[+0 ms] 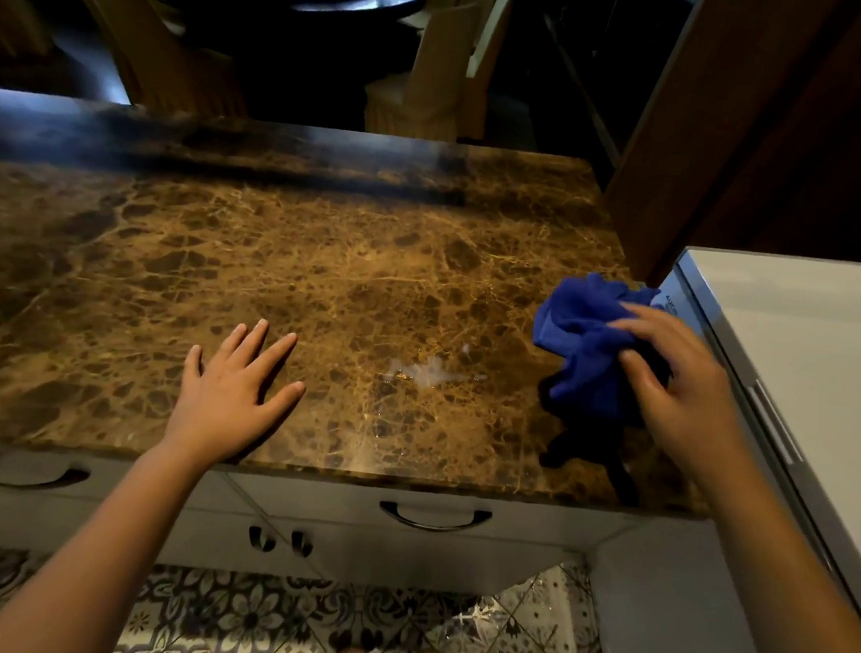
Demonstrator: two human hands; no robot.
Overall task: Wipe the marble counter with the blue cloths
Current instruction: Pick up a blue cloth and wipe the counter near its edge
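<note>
The blue cloth [584,341] is bunched into a crumpled wad at the right end of the marble counter [278,273], its longer side running from far right toward near left. The right hand [681,382] grasps it from the right, fingers curled into the folds and hiding the cloth's right part; whether it touches the stone underneath cannot be told. The left hand [233,388] lies flat on the counter near the front edge, fingers released and spread. Between the hands sits a small pale wet smear [430,370]. The stone is glossy brown with golden veins; the cloth looks soft and fuzzy.
</note>
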